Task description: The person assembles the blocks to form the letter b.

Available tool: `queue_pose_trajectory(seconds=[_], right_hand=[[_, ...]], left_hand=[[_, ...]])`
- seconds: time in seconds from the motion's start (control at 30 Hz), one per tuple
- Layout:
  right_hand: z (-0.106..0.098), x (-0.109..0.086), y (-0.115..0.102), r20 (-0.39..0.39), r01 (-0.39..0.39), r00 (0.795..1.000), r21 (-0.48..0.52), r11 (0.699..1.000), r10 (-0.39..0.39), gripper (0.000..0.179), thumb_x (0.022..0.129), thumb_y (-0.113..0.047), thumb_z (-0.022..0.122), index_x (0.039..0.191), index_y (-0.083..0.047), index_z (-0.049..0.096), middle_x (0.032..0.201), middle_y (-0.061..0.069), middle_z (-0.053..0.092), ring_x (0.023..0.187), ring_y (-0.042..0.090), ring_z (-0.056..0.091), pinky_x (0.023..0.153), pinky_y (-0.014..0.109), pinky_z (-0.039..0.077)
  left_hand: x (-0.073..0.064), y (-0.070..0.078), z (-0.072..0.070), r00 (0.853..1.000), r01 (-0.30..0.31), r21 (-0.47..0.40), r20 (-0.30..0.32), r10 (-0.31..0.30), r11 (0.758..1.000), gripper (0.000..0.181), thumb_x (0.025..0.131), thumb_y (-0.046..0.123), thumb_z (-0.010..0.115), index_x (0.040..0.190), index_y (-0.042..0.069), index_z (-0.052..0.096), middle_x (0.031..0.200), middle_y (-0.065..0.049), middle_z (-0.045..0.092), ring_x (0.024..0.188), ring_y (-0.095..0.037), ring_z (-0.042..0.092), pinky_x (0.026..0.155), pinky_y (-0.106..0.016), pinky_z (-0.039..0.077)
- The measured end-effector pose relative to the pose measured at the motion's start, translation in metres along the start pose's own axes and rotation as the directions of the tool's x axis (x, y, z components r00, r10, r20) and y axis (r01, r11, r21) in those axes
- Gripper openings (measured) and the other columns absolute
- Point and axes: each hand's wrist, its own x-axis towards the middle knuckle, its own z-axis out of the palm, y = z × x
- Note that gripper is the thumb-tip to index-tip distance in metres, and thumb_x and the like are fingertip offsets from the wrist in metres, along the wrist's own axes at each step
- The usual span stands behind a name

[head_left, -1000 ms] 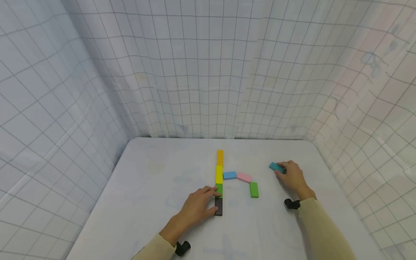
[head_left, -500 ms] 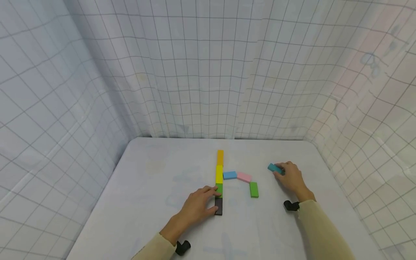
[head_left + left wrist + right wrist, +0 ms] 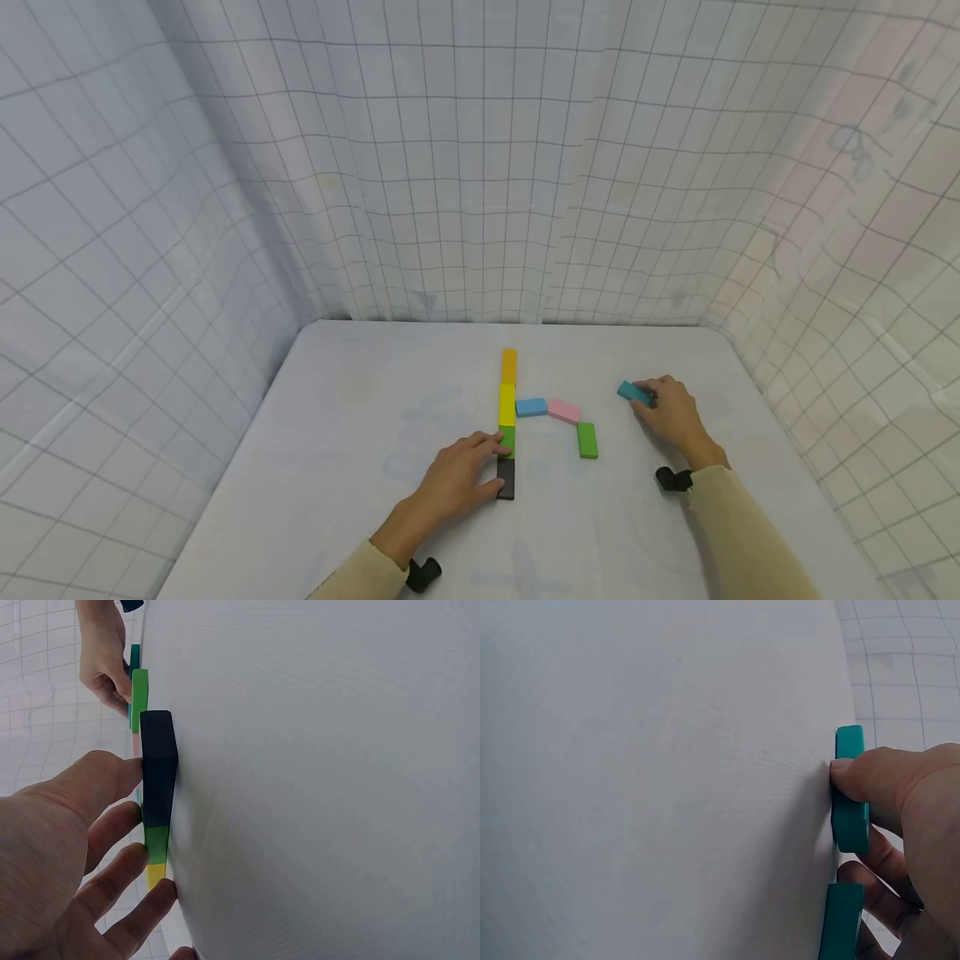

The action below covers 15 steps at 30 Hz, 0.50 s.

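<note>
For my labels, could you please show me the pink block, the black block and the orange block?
Pink block (image 3: 564, 411): head view, upper face, middle.
Black block (image 3: 507, 475): head view, upper face, middle.
Orange block (image 3: 509, 367): head view, upper face, middle.

The head view looks forward and down; both nearer wrist views face along the shared table (image 3: 337, 433).

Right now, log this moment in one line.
left hand: touches black block; right hand: pinches teal block; second teal block: near right hand
</note>
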Motion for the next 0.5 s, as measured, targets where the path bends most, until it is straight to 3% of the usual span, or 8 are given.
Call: queue_pose_trajectory(seconds=[0.5], right_hand=[[0.0026,-0.0029,-0.0007,-0.010,0.032,0.999,-0.007,0.999,-0.032,0.040,0.107,-0.016,0.083,0.140,0.006,0.078,0.131,0.035,0.072,0.120,0.051,0.071,0.100,0.071,0.061]], left_hand=[[0.0003,0.0021,-0.0001,1.000,0.015,0.006,0.007,-0.015,1.000,0.049,0.102,0.026,0.093,0.148,0.020,0.078,0.166,-0.006,0.070,0.146,-0.036,0.072,0.115,-0.067,0.061]])
